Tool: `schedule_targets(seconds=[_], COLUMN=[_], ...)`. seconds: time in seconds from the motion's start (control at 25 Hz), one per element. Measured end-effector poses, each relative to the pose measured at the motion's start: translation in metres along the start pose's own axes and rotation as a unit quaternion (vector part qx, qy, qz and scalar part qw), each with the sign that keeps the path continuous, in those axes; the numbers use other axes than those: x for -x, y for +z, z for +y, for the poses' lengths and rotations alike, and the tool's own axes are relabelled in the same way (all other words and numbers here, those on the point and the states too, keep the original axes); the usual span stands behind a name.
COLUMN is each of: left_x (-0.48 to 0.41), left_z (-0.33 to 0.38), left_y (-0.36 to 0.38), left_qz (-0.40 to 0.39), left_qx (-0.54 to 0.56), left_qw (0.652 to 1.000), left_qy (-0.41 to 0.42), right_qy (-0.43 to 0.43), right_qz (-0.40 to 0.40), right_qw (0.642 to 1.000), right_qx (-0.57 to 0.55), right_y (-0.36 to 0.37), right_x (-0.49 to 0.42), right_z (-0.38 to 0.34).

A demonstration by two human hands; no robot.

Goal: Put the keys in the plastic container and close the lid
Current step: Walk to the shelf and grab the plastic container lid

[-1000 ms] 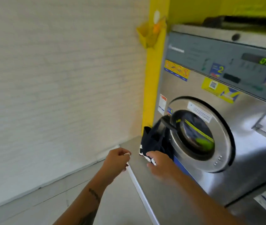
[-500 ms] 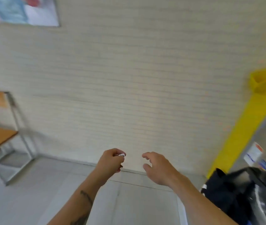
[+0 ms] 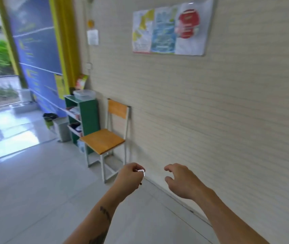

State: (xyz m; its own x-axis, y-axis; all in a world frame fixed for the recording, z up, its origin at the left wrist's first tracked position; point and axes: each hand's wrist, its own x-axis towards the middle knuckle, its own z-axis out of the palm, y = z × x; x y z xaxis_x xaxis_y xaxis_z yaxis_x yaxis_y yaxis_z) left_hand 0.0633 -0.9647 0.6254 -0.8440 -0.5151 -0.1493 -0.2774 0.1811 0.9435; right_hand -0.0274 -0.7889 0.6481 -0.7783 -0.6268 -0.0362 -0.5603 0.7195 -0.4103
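The left hand [image 3: 131, 176] is curled shut around small silvery metal keys [image 3: 141, 171], which peek out by the thumb. The clear lidded plastic container [image 3: 84, 94] sits on the green shelf unit [image 3: 89, 117], far to the left, beyond the wooden chair [image 3: 105, 140]. The right hand [image 3: 180, 180] hangs open, empty, farther from it.

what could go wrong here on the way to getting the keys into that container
The left hand is fisted on the keys with only a small metal bit showing, so they could slip out mid-walk. The plastic container sits near the edge of the green shelf top, lid apparently on, so opening it with the free right hand alone might push it off. The wooden chair stands close beside the shelf.
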Motion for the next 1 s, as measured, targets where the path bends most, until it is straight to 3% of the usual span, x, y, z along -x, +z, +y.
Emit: schedule_targets(seconds=[0.32,0.6,1.0], left_x=[-0.074,-0.211,-0.408], left_z=[-0.036,-0.022,-0.012], left_y=[-0.182,-0.269,-0.39], left_qz=[0.17,0.254,0.32], left_qx=[-0.06,-0.122,-0.122], left_qw=[0.983,0.957,0.936], left_qy=[-0.046,-0.069,-0.083], right_qy=[-0.145,-0.23,-0.304], right_qz=[-0.069,-0.12,-0.112], right_qw=[0.987,0.965,0.944], right_qx=[0.028,0.03,0.059], right_y=[0.068,0.099,0.108], right_x=[-0.172,-0.36,-0.6], right_z=[-0.158,-0.233,-0.337])
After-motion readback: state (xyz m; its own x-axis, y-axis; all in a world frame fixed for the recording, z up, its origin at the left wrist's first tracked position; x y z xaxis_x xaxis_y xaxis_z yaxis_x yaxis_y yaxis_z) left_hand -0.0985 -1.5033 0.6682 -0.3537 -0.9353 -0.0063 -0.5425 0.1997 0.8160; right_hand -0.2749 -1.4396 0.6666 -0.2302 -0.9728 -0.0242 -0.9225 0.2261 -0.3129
